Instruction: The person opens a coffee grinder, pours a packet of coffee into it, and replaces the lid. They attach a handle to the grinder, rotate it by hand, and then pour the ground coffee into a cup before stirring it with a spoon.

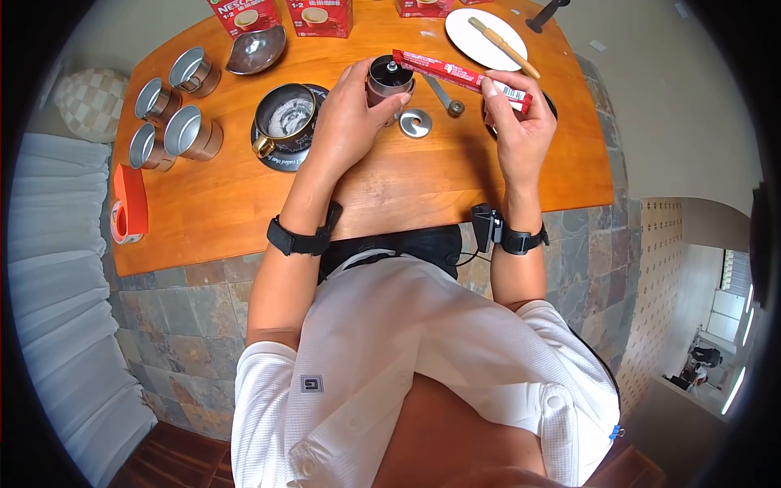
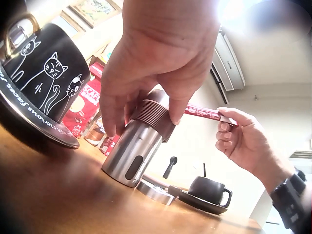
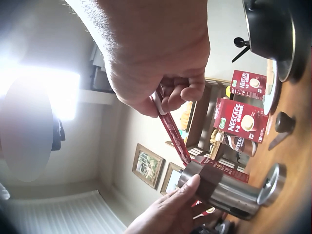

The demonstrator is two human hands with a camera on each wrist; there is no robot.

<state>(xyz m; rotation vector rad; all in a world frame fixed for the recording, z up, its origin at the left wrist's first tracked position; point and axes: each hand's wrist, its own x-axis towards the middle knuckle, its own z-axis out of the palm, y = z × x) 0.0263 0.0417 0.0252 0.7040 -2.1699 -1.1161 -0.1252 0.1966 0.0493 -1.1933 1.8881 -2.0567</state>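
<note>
My left hand (image 1: 348,118) grips a manual coffee grinder (image 2: 130,158), a steel cylinder with a ribbed brown band, upright on the wooden table. My right hand (image 1: 525,126) pinches a red stick sachet (image 1: 443,70) by one end. The sachet's far end reaches right to the grinder's dark top, where a small metal shaft stands in the middle. Close to the grinder lie a round steel lid (image 1: 416,123) with a central hole and a crank handle (image 1: 442,93) with a knob. Left of my left hand, a black cat-patterned cup (image 2: 53,73) holds whitish powder.
A black cup (image 2: 206,189) on a saucer stands behind my right hand. Several metal cups (image 1: 194,134) are at the left, with an orange-red tape roll (image 1: 130,203) nearby. Red Nescafe boxes (image 1: 321,18), a dark bowl (image 1: 256,51) and a white plate (image 1: 464,41) bearing a brush (image 1: 504,47) line the back.
</note>
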